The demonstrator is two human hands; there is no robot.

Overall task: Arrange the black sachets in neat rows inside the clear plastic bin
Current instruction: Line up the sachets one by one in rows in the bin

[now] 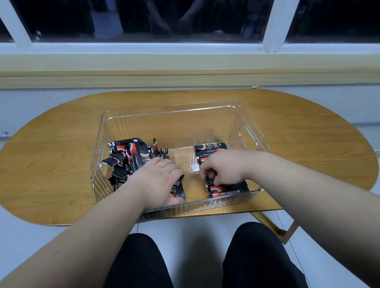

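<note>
a: where are the hands?
b: both are down in the clear ribbed plastic bin (171,124), which stands on the oval wooden table (50,166).
a: the left hand (158,182)?
b: palm down, fingers curled over a small bunch of black sachets with red and white print (178,189), thumb under them by the bin's near wall. the bunch pokes out just past the fingertips, toward the bin's middle.
a: and the right hand (222,166)?
b: its fingers are bent down and drawn together, and the tips pinch the end of a single sachet (210,179). i can't tell how much of it lies under the palm.
a: the other sachets?
b: a flat row (230,189) runs under the right fingers, from beyond the knuckles to the near wall, each sachet lying crosswise. a loose heap (126,158) lies on the outer side of the left fingers, against the left wall, with some pieces on end. the bin's floor shows between the two sets of fingertips.
a: anything else?
b: a white-framed dark window (274,12) beyond the table, and black trousers (135,273) below the wrists.
</note>
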